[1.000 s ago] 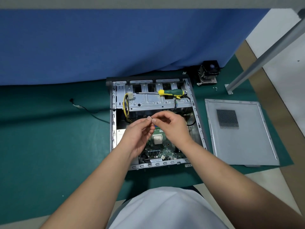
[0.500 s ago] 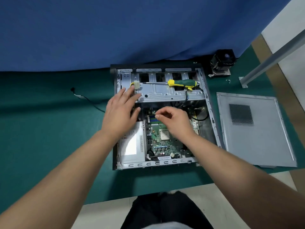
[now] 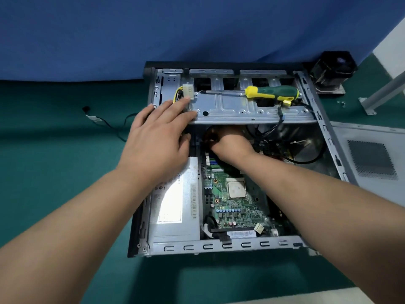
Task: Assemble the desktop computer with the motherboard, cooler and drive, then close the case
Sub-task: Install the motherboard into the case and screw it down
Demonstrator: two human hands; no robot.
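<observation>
Right hand [image 3: 230,142]: reaching under the bracket [image 3: 252,110] at the far end of the board [image 3: 232,207]; fingers hidden in shadow, so cannot tell whether holding anything.
Left hand [image 3: 157,137]: spread wide, fingers flat, pressing on the bracket's left end beside the white plug [image 3: 188,91]; holding nothing.
Board: seated in the case [image 3: 219,246], chip [image 3: 236,189] bare, no cooler on it.
Cooler [image 3: 332,71]: outside the case, on the worktop [image 3: 54,150] past the far right corner.
Screwdriver [image 3: 270,92]: lying loose on the bracket.
Panel [image 3: 370,154]: flat on the worktop right of the case; case not yet closed.
Risk: likely blind work under the bracket; knuckles or wrist could scrape its sheet edge, or snag the black cables [image 3: 285,137] just beside the hand.
Risk: a jolt to the bracket could roll the screwdriver onto the board.
Risk: forearm crossing above the bare chip; a dip could smear it.
Room: tight under the bracket, hemmed by the supply [image 3: 175,205] on the left and cables on the right; open above the near half of the board for pulling back.
</observation>
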